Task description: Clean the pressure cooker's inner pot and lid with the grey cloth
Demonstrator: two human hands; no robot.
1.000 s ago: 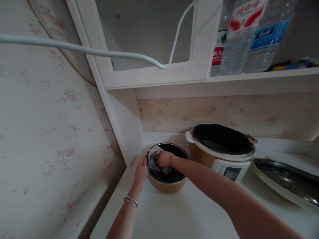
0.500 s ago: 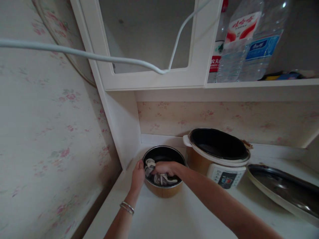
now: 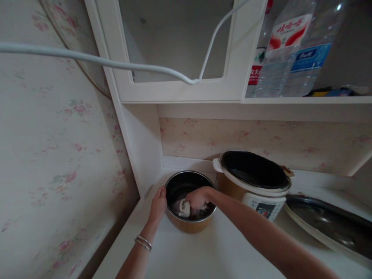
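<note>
Left hand [image 3: 158, 202]: gripping the left rim of the round, black-lined, gold-coloured metal pot [image 3: 190, 226].
Right hand [image 3: 199, 198]: inside the pot, closed on crumpled grey-white cloth [image 3: 184, 209].
Cloth: in the pot's near half.

娃哈哈 on red-wht btl lbl [image 3: 288, 34], 农夫 on red btl lbl [image 3: 254, 78]

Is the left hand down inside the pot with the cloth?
No, the left hand holds the pot at its rim, while the right hand is inside with the cloth.
</note>
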